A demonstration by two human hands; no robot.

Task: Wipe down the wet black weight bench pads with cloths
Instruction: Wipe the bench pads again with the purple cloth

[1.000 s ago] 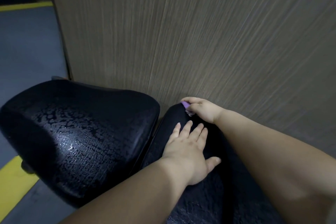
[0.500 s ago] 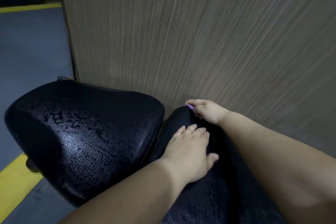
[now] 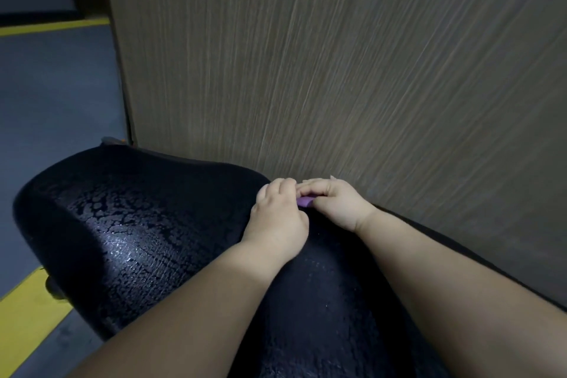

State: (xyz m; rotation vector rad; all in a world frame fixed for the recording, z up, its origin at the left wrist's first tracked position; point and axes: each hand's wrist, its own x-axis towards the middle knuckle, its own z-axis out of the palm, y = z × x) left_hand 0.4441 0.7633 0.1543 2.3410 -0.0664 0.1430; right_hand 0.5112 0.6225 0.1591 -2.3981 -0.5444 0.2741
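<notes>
Purple cloth (image 3: 304, 201) between left hand (image 3: 277, 218) and right hand (image 3: 336, 204), on pad (image 3: 322, 301)

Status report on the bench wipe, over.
Right hand pinches cloth at narrow pad's far end. Left hand curled against it, grip unclear. Wide pad beaded with water. Wall close on right.

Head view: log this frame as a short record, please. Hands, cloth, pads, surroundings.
left hand: fingers curled at the cloth; grip unclear
right hand: pinches cloth
cloth: purple, mostly hidden between the hands
wide pad: black, wet patches
narrow pad: black, under both hands, some droplets
wall: wood-grain, beside the pads
floor: grey, yellow lines
</notes>
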